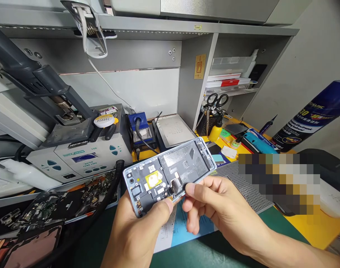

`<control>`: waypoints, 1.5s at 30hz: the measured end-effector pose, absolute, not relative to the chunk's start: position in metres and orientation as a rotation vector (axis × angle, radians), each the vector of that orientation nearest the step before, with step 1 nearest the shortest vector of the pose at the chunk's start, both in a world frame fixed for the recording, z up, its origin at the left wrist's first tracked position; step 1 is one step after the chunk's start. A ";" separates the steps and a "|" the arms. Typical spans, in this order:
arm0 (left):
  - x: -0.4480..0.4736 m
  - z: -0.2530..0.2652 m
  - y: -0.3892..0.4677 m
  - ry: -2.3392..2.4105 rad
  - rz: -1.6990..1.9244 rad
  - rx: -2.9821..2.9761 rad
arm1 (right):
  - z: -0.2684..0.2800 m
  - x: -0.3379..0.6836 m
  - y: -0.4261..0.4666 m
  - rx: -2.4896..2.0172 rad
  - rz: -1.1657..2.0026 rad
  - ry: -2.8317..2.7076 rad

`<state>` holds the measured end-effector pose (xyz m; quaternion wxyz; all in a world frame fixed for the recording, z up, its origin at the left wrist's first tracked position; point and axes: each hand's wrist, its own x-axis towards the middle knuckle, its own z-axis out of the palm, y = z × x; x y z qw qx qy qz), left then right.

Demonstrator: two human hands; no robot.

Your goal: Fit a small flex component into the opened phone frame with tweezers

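Observation:
An opened smartphone frame [183, 152] is held tilted above the bench, its inner side facing me. A yellow-edged patch [153, 180] sits among the parts on its left half, and a dark bay fills the right half. My left hand [142, 227] grips the phone's left end from below, thumb on the lower edge. My right hand [211, 201] pinches at the same lower edge, near a loose flex cable [176, 184]. Whether the right fingertips hold the cable or only the phone's edge, I cannot make out.
A soldering station [83, 160] stands at the left, with its black hose [111, 190] crossing the bench. Circuit boards lie in a tray [66, 216]. Behind the phone are a yellow bottle [216, 130] and scissors [217, 99]; a large spray can [312, 115] stands at the right.

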<state>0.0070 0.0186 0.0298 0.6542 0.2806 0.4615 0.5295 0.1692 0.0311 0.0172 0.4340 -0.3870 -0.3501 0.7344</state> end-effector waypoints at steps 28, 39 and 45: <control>0.007 0.034 0.024 0.692 1.297 0.480 | 0.020 0.174 0.016 -1.107 1.416 -1.222; 0.004 0.034 0.024 0.779 1.283 0.498 | 0.022 0.175 0.019 -1.037 1.609 -1.201; -0.002 0.021 0.024 0.860 1.284 0.533 | 0.019 0.173 0.019 -1.024 1.574 -1.242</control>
